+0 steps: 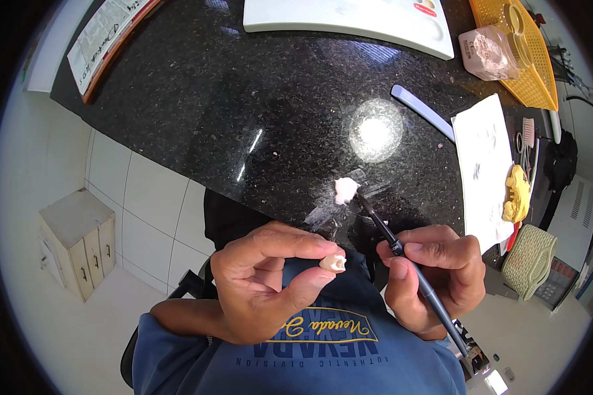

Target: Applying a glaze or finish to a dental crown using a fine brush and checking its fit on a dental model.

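The left hand (263,283) pinches a small cream tooth-shaped piece (333,263) between thumb and fingertips, its grip closed tight on it, raised just in front of the person's blue shirt (310,355). The right hand (431,276) has its grip closed around a slim dark brush (402,253), held like a pen (the handle runs down past the palm). The brush tip reaches up to a small pinkish-white dab of paste (345,189) lying on the black speckled surface (244,99), and appears to touch it. Off to the right a white sheet of paper (484,164) lies on the surface with a yellow dental cast (517,194) at its edge. A yellow perforated tray (520,59) sits farther back.
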Tool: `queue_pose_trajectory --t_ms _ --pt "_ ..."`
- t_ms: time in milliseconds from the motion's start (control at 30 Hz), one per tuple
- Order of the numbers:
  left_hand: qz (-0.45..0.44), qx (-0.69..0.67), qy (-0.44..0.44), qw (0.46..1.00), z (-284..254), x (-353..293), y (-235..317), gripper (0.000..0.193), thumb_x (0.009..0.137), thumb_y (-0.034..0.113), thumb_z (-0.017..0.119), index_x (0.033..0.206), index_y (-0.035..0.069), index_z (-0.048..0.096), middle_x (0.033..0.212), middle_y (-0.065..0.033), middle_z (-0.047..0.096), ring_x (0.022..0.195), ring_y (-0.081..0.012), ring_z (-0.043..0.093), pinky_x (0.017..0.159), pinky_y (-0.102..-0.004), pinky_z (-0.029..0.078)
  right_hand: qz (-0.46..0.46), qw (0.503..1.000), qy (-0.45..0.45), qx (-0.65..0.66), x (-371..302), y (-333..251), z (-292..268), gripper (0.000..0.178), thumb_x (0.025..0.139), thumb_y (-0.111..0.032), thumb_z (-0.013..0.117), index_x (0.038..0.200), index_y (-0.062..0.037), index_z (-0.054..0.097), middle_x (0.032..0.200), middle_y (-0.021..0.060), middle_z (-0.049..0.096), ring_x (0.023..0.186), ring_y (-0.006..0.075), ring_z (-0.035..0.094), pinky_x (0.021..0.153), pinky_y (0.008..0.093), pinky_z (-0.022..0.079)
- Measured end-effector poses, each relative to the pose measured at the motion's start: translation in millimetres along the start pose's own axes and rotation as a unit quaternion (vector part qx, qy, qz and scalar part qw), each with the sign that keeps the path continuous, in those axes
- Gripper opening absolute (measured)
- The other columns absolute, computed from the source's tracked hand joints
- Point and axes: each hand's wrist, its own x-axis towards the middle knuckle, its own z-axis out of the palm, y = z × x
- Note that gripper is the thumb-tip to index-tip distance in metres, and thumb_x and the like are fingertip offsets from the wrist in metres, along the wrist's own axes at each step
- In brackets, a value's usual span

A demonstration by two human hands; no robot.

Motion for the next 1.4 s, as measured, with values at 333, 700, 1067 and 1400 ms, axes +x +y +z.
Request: queue_pose_trajectory --t_ms 333,700,1067,1400 --pt "0.008 -0.023 0.034 0.999 3 -1 1 0.031 0.07 -0.018 0.064 0.099 -0.008 0.058 0.094 -0.0192 0.06 0.085 -0.0229 0.065 0.08 -0.0304 0.054 0.029 0.999 0.027 0.005 -4 -1 2 0.024 0.067 0.003 0.074 0.081 0.0043 0.054 0.07 0.02 0.064 0.061 0.0214 0.068 0.047 0.0234 0.052" --pt "0.07 0.094 -0.006 0.993 -3 3 -2 0.019 0.081 -0.008 0.054 0.1 -0.004 0.053 0.089 -0.017 0.056 0.076 -0.0226 0.066 0.07 -0.0303 0.057 0.013 1.0 -0.011 -0.017 1 -2 -1 0.024 0.067 0.003 0.075 0.08 0.0034 0.055 0.07 0.0194 0.064 0.062 0.0219 0.068 0.048 0.0239 0.052" --pt "0.075 0.114 -0.004 0.991 -2 2 -2 0.019 0.082 -0.006 0.057 0.101 -0.004 0.056 0.092 -0.0163 0.056 0.078 -0.0216 0.065 0.071 -0.0281 0.056 -0.047 0.991 -0.007 0.123 -7 4 -9 0.027 0.064 0.005 0.075 0.086 0.0017 0.06 0.072 0.017 0.062 0.059 0.0204 0.064 0.048 0.0244 0.05" --pt "0.064 0.068 0.059 0.994 3 3 -4 0.024 0.071 -0.012 0.068 0.093 -0.004 0.063 0.088 -0.0157 0.064 0.077 -0.0172 0.065 0.069 -0.0239 0.054 -0.056 0.99 -0.071 0.107 -6 2 -16 0.02 0.066 -0.003 0.075 0.08 -0.0033 0.061 0.068 0.0109 0.063 0.057 0.0192 0.064 0.049 0.0261 0.052"
